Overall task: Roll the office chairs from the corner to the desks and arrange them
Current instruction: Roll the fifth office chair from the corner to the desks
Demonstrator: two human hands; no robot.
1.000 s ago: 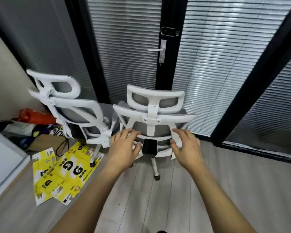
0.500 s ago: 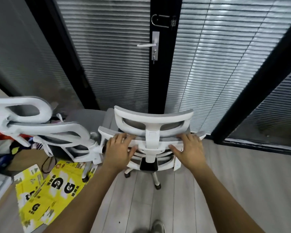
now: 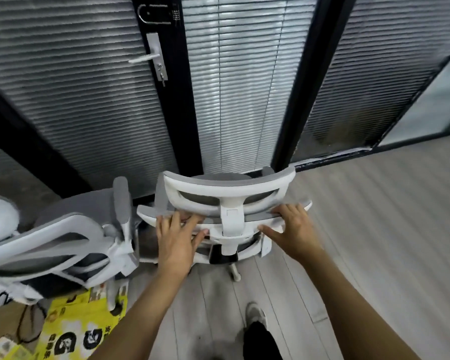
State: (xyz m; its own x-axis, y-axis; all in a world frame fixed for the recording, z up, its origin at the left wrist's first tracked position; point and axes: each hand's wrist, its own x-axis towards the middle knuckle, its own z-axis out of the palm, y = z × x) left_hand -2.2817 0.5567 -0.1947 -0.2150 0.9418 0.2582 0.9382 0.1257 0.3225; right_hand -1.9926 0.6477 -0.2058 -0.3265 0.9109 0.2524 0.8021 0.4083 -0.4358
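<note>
Slatted blinds (image 3: 239,87) back a white-framed mesh office chair (image 3: 229,188); left hand (image 3: 177,242) and right hand (image 3: 294,229) grip its curved backrest (image 3: 260,216).

white office chair (image 3: 229,203) upright, second chair (image 3: 63,245) beside
</note>
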